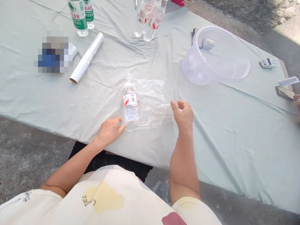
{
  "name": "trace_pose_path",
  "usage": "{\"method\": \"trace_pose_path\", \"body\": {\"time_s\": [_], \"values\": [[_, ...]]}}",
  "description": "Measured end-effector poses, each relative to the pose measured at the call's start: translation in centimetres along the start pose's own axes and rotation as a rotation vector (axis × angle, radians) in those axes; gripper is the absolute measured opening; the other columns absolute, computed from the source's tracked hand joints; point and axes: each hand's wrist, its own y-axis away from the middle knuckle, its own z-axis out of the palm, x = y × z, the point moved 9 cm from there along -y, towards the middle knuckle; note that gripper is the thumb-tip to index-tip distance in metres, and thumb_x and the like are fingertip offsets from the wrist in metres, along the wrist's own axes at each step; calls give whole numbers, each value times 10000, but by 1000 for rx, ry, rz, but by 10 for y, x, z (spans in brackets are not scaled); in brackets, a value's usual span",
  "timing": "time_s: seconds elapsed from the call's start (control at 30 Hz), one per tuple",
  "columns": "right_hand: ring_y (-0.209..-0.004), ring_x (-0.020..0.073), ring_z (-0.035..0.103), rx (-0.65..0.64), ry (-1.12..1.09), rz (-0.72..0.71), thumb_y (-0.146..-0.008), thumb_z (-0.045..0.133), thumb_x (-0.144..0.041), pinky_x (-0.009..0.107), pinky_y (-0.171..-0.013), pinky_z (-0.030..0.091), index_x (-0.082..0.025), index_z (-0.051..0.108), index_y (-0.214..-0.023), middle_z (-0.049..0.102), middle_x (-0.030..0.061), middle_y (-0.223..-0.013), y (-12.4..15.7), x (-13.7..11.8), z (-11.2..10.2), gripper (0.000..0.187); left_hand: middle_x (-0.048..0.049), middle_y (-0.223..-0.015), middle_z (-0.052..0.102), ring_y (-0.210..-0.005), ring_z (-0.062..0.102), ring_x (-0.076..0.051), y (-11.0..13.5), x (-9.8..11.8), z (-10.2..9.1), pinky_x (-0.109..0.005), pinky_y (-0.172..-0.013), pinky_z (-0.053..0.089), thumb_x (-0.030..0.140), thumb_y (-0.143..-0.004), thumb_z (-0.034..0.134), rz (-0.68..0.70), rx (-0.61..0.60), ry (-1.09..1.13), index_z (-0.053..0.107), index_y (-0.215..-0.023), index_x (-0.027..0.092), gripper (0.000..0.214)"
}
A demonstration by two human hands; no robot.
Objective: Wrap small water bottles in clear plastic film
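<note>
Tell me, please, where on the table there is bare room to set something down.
Bare cloth shows right of the right hand, nearer than the pale basin; another patch lies between the white roll and the left hand. It is crowded far left, with green-labelled bottles, and between the hands, where clear film and a bottle lie.

The plastic film [153, 107] looks glossy and crinkled, the bottle [130, 100] smooth plastic, the tablecloth [234, 134] matt, creased.
</note>
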Motion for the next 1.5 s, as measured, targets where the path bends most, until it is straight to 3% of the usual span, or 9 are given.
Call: {"method": "trace_pose_path", "body": {"time_s": [0.2, 0.33, 0.5, 0.77, 0.93, 1.07, 1.17, 1.3, 1.5], "values": [[-1292, 300, 527, -95, 22, 3, -763, 664, -485, 464, -1084, 407, -202, 661, -891, 638, 135, -1284, 24, 39, 14, 311, -52, -722, 676, -703, 652, -242, -8, 12, 10, -316, -588, 364, 309, -959, 465, -12, 20, -118, 625, -892, 208, 201], [-874, 214, 657, -40, -173, 97, -804, 608, -458, 387, -852, 509, -224, 576, -819, 716, 55, -948, 42, 51, 9, 236, 4, -655, 607, -620, 560, -180, -8, 4, 1, -303, -569, 326, 274, -923, 453, 1, 43, 77, 528, -752, 226, 192], [-495, 128, 505, -118, -237, 222, -806, 622, -477, 298, -598, 450, -237, 524, -821, 599, -43, -607, 79, 57, 11, 259, 40, -640, 563, -612, 498, -147, -4, -25, -26, -286, -597, 341, 321, -887, 494, -34, 111, 234, 535, -721, 228, 195], [-591, 188, 568, -278, 112, 327, -796, 595, -473, 341, -642, 436, -221, 611, -803, 676, 23, -681, 112, 92, -6, 252, 38, -649, 576, -618, 506, -133, 2, -43, -41, -276, -632, 380, 359, -858, 547, -42, 238, 376, 540, -685, 215, 225], [-730, 203, 654, 56, 20, 1, -897, 514, -445, 379, -766, 487, -227, 643, -915, 719, 49, -883, 84, 10, -41, 254, -4, -847, 669, -749, 617, -152, 5, -42, -37, -270, -660, 446, 347, -871, 543, 28, 344, 485, 567, -711, 210, 212], [-756, 165, 633, -141, -179, -523, -953, 500, -347, 317, -704, 508, -224, 668, -944, 703, 54, -969, 76, -112, 22, 209, -53, -1096, 708, -980, 665, -187, 9, -42, -32, -273, -749, 517, 346, -874, 567, 78, 427, 624, 579, -692, 205, 230], [-773, 158, 598, -253, -140, -749, -980, 507, -319, 320, -727, 516, -218, 671, -993, 667, 73, -1050, 79, -162, 78, 192, -65, -1147, 717, -1044, 678, -202, 8, -43, -28, -300, -830, 540, 335, -863, 592, 97, 453, 710, 569, -688, 207, 218], [-906, 201, 587, -266, -37, -848, -963, 550, -308, 378, -831, 529, -221, 670, -1055, 607, 93, -1080, 85, -167, 120, 174, -69, -1184, 735, -1068, 702, -215, 4, -42, -25, -354, -909, 535, 261, -860, 567, 124, 468, 800, 496, -677, 220, 200], [-1019, 219, 597, -274, -131, -754, -974, 550, -403, 420, -887, 573, -278, 576, -1325, 525, 112, -1266, 94, -128, 114, 373, -69, -1183, 741, -1092, 705, -203, 13, -17, -30, -374, -948, 554, 207, -910, 533, 321, 614, 634, 507, -744, 229, 169]]}}
